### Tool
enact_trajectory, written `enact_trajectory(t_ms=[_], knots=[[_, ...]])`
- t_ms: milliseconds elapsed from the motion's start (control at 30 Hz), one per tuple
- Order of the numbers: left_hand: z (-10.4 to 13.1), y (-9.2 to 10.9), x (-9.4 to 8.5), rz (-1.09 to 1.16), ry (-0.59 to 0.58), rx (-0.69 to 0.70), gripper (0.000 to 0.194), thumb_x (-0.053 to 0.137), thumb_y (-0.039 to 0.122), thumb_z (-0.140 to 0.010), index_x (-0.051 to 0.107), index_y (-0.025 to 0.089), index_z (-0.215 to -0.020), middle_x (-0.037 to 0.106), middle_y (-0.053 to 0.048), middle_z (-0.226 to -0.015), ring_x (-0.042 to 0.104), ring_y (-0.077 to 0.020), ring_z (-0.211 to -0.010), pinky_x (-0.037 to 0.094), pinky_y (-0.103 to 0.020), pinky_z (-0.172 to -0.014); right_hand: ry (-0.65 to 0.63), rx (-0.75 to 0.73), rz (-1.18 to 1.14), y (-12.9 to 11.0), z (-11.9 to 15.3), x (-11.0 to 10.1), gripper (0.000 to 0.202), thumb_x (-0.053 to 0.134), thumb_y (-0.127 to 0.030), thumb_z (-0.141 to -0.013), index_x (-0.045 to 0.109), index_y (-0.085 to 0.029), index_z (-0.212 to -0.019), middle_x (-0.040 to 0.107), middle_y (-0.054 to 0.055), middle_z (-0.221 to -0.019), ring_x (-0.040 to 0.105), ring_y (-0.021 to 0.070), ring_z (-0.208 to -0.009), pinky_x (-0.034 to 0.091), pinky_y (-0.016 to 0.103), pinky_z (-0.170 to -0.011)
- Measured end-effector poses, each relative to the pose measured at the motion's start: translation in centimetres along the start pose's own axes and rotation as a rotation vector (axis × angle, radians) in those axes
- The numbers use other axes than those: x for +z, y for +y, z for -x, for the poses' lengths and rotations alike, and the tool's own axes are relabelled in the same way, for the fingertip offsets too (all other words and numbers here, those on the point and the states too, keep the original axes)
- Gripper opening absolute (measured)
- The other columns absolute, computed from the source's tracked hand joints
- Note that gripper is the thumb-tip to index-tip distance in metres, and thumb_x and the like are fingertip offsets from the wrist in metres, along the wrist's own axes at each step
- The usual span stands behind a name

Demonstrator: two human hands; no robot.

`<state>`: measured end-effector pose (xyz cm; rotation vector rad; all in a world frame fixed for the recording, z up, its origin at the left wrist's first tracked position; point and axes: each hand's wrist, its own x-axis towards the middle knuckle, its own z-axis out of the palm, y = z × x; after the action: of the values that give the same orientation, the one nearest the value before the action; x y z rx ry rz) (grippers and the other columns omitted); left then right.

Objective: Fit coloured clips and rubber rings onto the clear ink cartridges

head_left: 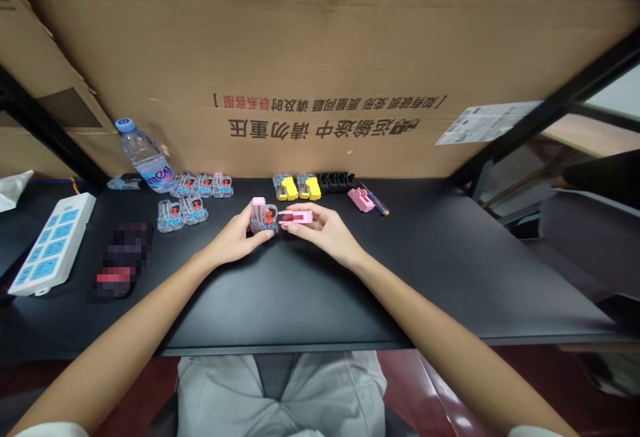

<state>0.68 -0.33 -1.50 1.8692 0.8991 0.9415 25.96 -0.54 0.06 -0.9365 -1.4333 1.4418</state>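
My left hand (239, 236) is closed around a clear plastic case (263, 217) with red and blue parts inside and a pink piece at its top. Close beside it, my right hand (327, 232) grips a pink plastic shell (299, 216), its pronged end pointing at the clear case. The two pieces look slightly apart. Beyond my hands lie two similar clear cases with yellow shells (287, 188). Another pink shell (361, 200) rests to the right, against a thin dark screwdriver-like tool (376, 200).
Several clear cases (194, 210) lie at the back left, near a leaning water bottle (146, 156). A white power strip (54, 242) and a blurred dark object (123, 260) are at left. Black toothed parts (336, 182) sit before the cardboard (320, 57). The black table (280, 304) ends near my lap.
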Motion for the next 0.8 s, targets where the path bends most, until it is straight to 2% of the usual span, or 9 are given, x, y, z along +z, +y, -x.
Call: enact_trajectory(t_ms=[100, 233, 300, 433, 600, 800], knots=[[-0.1, -0.3, 0.3, 0.104, -0.004, -0.048, 0.058, 0.077, 0.041, -0.096, 0.055, 0.019, -0.145, 0.073, -0.014, -0.135, 0.075, -0.0274, -0.116, 0.059, -0.042, -0.106, -0.025, -0.009, -0.038, -0.2, 0.0, 0.0, 0.057, 0.098, -0.039, -0.074, 0.076, -0.022, -0.125, 0.082, 0.01, -0.125, 0.08, 0.029, -0.113, 0.06, 0.051, -0.111], [-0.4, 0.0, 0.1, 0.198, 0.019, -0.116, 0.048, 0.082, 0.044, -0.091, 0.06, 0.018, -0.125, 0.077, -0.01, -0.117, 0.076, -0.0224, -0.1, 0.06, -0.037, -0.095, 0.005, 0.049, -0.003, -0.1, -0.1, 0.0, 0.05, 0.093, -0.051, -0.079, 0.081, -0.017, -0.115, 0.085, 0.012, -0.108, 0.083, 0.0275, -0.092, 0.068, 0.049, -0.094], [-0.5, 0.2, -0.1, 0.221, 0.028, -0.13, 0.046, 0.083, 0.044, -0.09, 0.062, 0.018, -0.12, 0.077, -0.008, -0.111, 0.075, -0.0199, -0.094, 0.06, -0.035, -0.091, 0.016, 0.091, 0.007, 0.0, -0.1, 0.1, 0.051, 0.091, -0.057, -0.08, 0.083, -0.015, -0.108, 0.085, 0.013, -0.1, 0.082, 0.0267, -0.085, 0.07, 0.046, -0.087], [-0.5, 0.4, -0.2, 0.233, 0.014, -0.135, 0.046, 0.081, 0.046, -0.092, 0.065, 0.017, -0.124, 0.077, -0.006, -0.102, 0.074, -0.0195, -0.089, 0.06, -0.033, -0.084, 0.057, 0.141, -0.055, 0.2, -0.1, 0.6, 0.051, 0.093, -0.057, -0.079, 0.084, -0.015, -0.108, 0.085, 0.014, -0.104, 0.082, 0.0266, -0.093, 0.069, 0.043, -0.089], [-0.6, 0.5, 0.2, 0.229, 0.021, -0.111, 0.048, 0.08, 0.045, -0.092, 0.068, 0.017, -0.13, 0.078, -0.009, -0.12, 0.075, -0.0246, -0.107, 0.059, -0.039, -0.1, 0.026, 0.175, -0.154, 0.8, -0.1, 1.3, 0.047, 0.092, -0.051, -0.081, 0.083, -0.015, -0.111, 0.084, 0.014, -0.111, 0.081, 0.0253, -0.104, 0.067, 0.039, -0.097], [-0.6, 0.3, 0.4, 0.256, 0.012, -0.139, 0.055, 0.083, 0.046, -0.09, 0.069, 0.016, -0.134, 0.079, -0.011, -0.125, 0.078, -0.0271, -0.104, 0.062, -0.042, -0.1, 0.06, 0.124, -0.156, 1.0, -0.1, 1.7, 0.058, 0.097, -0.042, -0.075, 0.073, -0.025, -0.125, 0.081, 0.005, -0.109, 0.081, 0.0226, -0.094, 0.071, 0.037, -0.084]])
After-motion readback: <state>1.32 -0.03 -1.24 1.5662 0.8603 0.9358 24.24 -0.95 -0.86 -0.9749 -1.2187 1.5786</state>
